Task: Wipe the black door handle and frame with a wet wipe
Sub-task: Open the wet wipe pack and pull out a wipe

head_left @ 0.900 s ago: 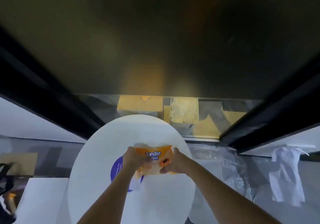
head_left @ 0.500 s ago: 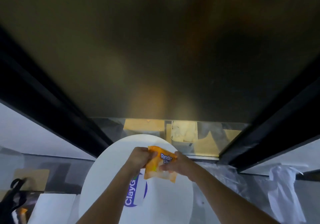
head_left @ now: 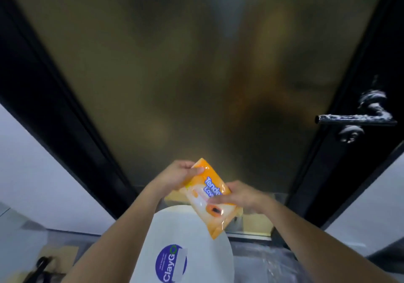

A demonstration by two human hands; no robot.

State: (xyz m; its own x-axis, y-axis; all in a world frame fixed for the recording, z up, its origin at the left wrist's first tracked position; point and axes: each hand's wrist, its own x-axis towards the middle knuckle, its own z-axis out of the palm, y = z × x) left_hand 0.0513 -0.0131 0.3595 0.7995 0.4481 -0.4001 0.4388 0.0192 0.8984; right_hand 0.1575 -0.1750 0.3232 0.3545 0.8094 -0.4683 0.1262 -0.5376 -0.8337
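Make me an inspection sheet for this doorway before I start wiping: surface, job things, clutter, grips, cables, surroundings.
Surface: handle black, flecked with whitish residue; black frame beside a frosted pane.
Job's things: orange pack of wipes, held tilted in front of the door; no wipe seen pulled out.
Clutter: clear plastic sheet on the floor at lower right; dark item at lower left, too blurred to identify.
Grips: left hand pinches the pack's top end; right hand holds its middle.
Cables: nothing seen.
Surroundings: pale walls on either side; white round shape with a ClayGo sticker below the hands.
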